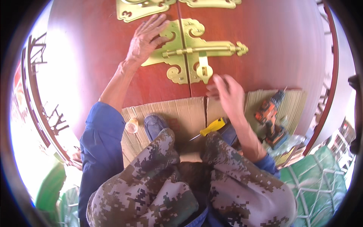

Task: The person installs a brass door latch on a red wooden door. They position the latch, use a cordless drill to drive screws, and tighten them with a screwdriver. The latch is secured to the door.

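A brass-coloured ornamental latch plate (pixel 177 72) spans the seam between two reddish-brown door panels. Across it lies a long sliding bolt (pixel 211 49), with a hasp tab (pixel 204 71) hanging below. My left hand (pixel 145 41) rests with spread fingers on the left part of the plate and the wood beside it. Just below and right of the hasp tab is my right hand (pixel 231 96), slightly blurred, its fingers apart and bent. I see nothing in it. More brass plates (pixel 145 9) show at the top edge.
Flattened cardboard (pixel 179 113) lies at the foot of the door. On it are a yellow-handled screwdriver (pixel 214 126) between my legs, a small cup-like roll (pixel 132 126) at left, and an orange cordless drill (pixel 269 115) at right. Clear plastic (pixel 290 143) lies near the drill.
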`<state>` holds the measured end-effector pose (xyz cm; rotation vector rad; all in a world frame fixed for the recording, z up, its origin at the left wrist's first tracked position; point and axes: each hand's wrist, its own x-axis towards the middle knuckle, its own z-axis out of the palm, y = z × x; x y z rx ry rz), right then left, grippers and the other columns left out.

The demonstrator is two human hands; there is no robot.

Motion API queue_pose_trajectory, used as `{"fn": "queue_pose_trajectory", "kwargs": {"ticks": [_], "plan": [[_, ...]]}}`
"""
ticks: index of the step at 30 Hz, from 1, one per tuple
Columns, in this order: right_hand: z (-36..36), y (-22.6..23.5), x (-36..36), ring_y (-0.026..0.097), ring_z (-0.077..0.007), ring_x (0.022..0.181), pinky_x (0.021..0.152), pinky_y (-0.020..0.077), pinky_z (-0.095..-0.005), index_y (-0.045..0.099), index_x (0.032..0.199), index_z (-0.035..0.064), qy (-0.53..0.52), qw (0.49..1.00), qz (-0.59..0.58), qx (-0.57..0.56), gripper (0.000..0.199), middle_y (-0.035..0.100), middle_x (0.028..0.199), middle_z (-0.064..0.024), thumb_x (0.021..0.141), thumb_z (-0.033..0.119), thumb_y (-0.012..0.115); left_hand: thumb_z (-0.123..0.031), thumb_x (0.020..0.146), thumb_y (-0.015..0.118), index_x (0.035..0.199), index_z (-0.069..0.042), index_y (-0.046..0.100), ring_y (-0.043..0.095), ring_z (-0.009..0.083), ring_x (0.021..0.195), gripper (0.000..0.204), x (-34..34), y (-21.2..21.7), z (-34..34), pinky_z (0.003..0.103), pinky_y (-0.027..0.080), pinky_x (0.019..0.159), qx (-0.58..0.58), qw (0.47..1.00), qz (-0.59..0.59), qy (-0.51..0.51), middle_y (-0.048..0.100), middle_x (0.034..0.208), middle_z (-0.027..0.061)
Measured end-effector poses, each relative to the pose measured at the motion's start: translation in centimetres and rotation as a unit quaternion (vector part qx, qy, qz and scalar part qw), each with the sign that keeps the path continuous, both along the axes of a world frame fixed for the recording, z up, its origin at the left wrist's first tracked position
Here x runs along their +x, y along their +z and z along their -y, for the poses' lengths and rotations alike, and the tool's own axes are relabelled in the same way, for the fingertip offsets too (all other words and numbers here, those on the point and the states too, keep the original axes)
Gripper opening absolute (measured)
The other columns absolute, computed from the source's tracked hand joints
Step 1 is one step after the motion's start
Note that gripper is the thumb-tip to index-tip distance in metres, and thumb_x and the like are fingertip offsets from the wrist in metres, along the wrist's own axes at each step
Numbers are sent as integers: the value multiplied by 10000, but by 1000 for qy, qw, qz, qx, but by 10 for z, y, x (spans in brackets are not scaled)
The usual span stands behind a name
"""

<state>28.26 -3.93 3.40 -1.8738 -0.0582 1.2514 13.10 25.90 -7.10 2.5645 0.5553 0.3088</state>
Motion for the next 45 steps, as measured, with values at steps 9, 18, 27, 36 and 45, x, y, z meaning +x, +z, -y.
{"fn": "queue_pose_trajectory", "kwargs": {"ticks": [9, 18, 27, 36, 45], "plan": [[231, 27, 42, 567, -425, 1274, 1071, 442, -515, 387, 1538, -61, 275, 779, 507, -245, 726, 565, 1381, -248, 909, 64, 726, -345, 967, 676, 1514, -216, 578, 341, 260, 1562, 571, -2, 10, 7, 475, 304, 1268, 11, 1000, -16, 7, 458, 1643, 1], [239, 23, 70, 690, -362, 1097, 969, 534, -442, 442, 1533, -19, 198, 811, 517, -186, 708, 691, 1223, -214, 901, 65, 752, -360, 976, 657, 1518, -213, 563, 337, 258, 1558, 569, -5, 6, 4, 467, 289, 1282, 50, 999, -14, 2, 431, 1658, 2], [1, 136, 80, 494, -48, 568, 528, 400, -226, 662, 1296, 5, 157, 966, 190, -72, 357, 552, 687, 39, 999, 200, 704, -386, 978, 646, 1502, -206, 573, 333, 261, 1557, 559, 5, 3, 2, 453, 291, 1282, 60, 998, 20, -1, 422, 1662, 16], [-152, 78, 83, 483, -32, 541, 505, 422, -220, 702, 1160, 13, 319, 943, 53, -83, 252, 528, 688, 46, 970, 179, 702, -460, 966, 636, 1506, -220, 565, 338, 246, 1556, 595, -6, 3, 6, 449, 275, 1293, 47, 999, 11, 12, 443, 1648, 7], [-163, 66, 81, 476, -34, 538, 510, 425, -221, 701, 1178, 22, 334, 938, 29, -93, 262, 526, 681, 49, 966, 176, 707, -524, 950, 630, 1490, -226, 583, 337, 242, 1556, 618, -7, -4, 8, 462, 281, 1285, 48, 999, 9, 18, 455, 1640, -10]]}}
